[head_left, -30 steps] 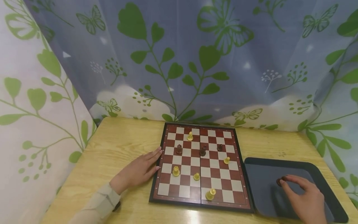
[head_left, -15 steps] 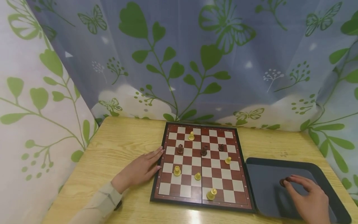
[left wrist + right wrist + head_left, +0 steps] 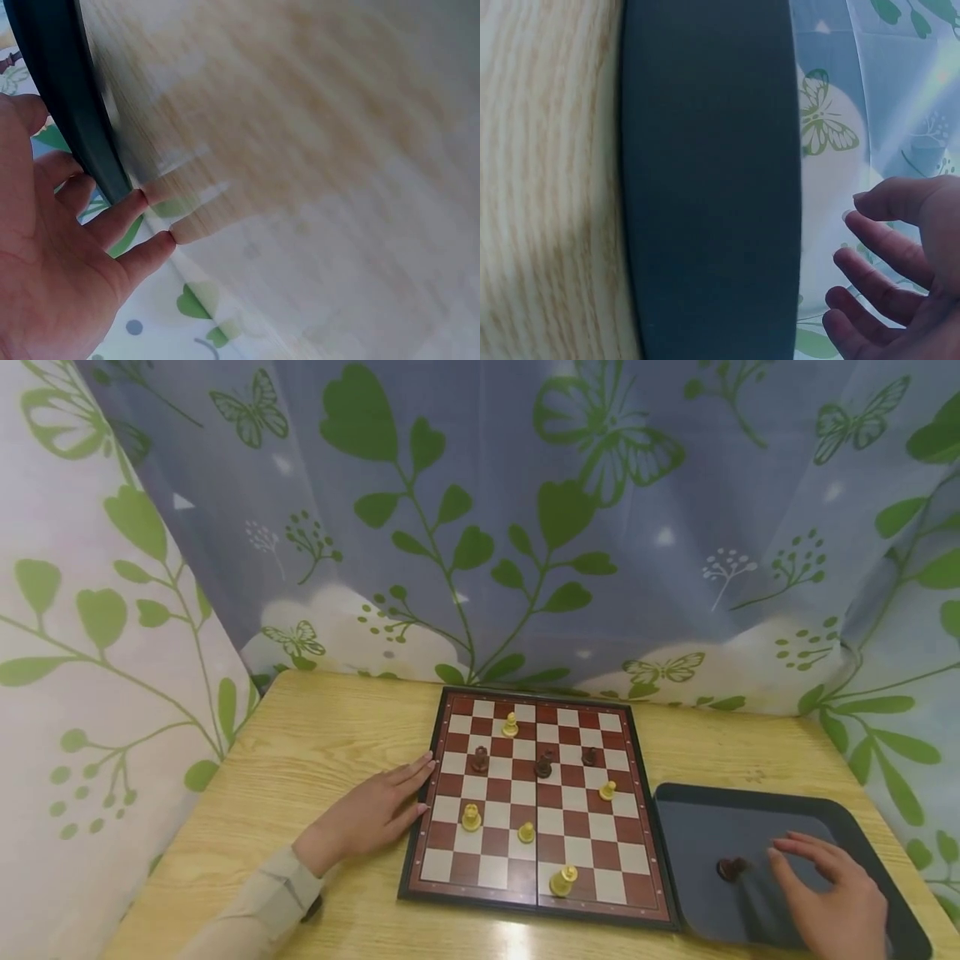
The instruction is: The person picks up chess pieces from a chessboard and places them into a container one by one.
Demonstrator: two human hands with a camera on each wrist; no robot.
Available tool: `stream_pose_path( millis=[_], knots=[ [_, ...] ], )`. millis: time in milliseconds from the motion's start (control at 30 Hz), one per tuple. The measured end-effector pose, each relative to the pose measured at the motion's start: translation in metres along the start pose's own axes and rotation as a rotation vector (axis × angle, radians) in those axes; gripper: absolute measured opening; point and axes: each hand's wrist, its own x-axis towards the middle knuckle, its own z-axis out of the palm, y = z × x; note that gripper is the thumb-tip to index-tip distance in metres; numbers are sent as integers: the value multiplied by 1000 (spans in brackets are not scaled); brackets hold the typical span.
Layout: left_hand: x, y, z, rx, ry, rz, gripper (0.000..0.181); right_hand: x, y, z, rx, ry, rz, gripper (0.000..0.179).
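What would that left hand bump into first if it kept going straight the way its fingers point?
Most likely the chessboard: the left hand points at its left edge and lies against it, or nearly so. Actual contact is hard to judge.

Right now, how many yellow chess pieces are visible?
5 yellow pieces on the chessboard: one far back, one towards the right, one front left, one just left of the fold, one at the near edge.
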Motion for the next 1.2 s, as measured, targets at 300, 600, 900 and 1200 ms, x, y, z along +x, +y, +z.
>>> stream_pose_path(
  millis=[300,600,900,1200],
  knots=[
    [0,-2,2,7,-10,-10,63,-6,-5,-3,-2,-20,-27,27],
    [1,-2,1,1,-17,-17,63,-17,-15,-4,25,-27,-110,23],
    [0,-2,0,5,-18,-10,64,-37,-35,0,30,-27,-356,19],
    [0,-1,1,-7,-28,-14,64,-42,-51,9,60,-122,-566,28]
  ],
)
